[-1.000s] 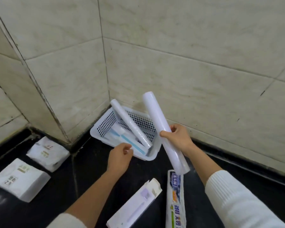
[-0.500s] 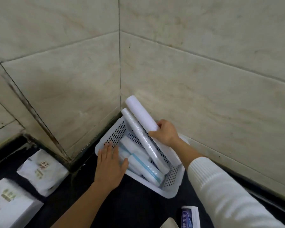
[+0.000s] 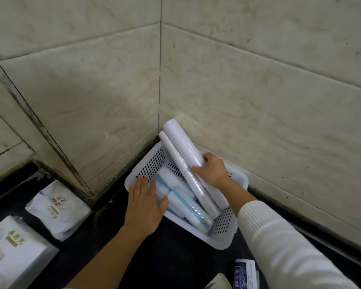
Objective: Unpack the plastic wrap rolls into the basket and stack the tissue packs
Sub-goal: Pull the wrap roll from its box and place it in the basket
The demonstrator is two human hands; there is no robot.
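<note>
A white perforated basket [image 3: 222, 239] sits in the corner of the dark counter against the tiled walls. Two white plastic wrap rolls lean in it, their top ends sticking out toward the corner. My right hand [image 3: 212, 171] grips the thicker roll [image 3: 183, 146]; the thinner roll [image 3: 188, 178] lies just left of it. My left hand [image 3: 144, 207] rests flat, fingers spread, on the basket's near-left rim and on the flat packs with blue stripes [image 3: 181, 202] inside. Two white tissue packs [image 3: 58, 207] [image 3: 13, 251] lie apart on the counter at the left.
Tiled walls close in behind and to the left of the basket. At the bottom edge lie the end of a printed blue and white box [image 3: 245, 274] and a corner of another white box [image 3: 219, 281]. Dark counter shows between the basket and the tissue packs.
My right hand has brought the thicker roll down from the air into the basket beside the thinner one. My left hand moved from below the basket onto its rim. The view shifted closer.
</note>
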